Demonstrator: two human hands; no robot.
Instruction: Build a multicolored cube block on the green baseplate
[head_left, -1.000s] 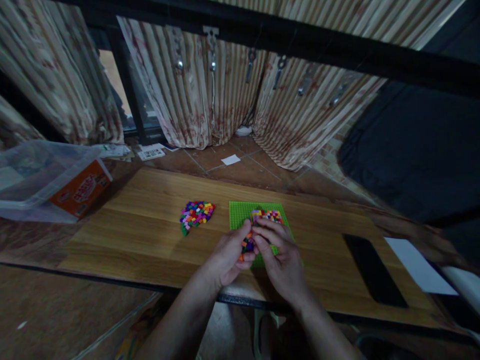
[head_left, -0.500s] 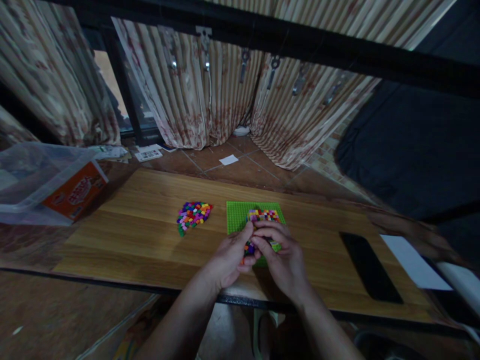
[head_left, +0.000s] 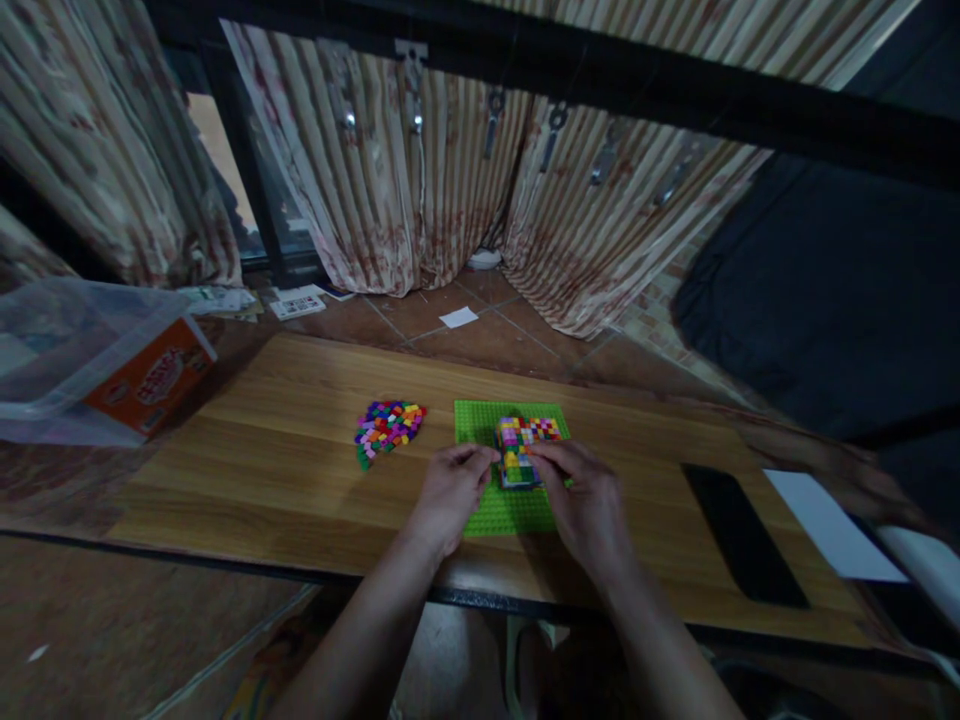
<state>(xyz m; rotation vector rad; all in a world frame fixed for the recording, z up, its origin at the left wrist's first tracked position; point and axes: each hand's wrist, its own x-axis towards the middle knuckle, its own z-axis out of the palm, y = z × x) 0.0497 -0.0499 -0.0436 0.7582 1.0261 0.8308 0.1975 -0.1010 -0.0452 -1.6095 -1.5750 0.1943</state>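
Note:
A block of multicoloured toy bricks (head_left: 517, 465) stands on the green studded baseplate (head_left: 480, 520), towards its right part. My left hand (head_left: 450, 495) is at the baseplate's left side, thumb and fingers pinched together close to the block's left edge. What they hold, if anything, is too small to make out. Over the block's top, my right hand (head_left: 592, 505) pinches with thumb and forefinger, and a small orange brick shows at the fingertips. Left of the baseplate lies a loose pile of small coloured bricks (head_left: 388, 430).
The wooden table (head_left: 300, 500) carries a black flat slab (head_left: 742, 535) on the right, with a white sheet (head_left: 832, 525) beyond it. A clear plastic bin (head_left: 67, 350) with an orange label stands at the left. Striped curtains (head_left: 420, 200) hang behind.
My hands were together over the front of the bricks and have come apart. The left moved left, the right sits over the block, and more of the block now shows.

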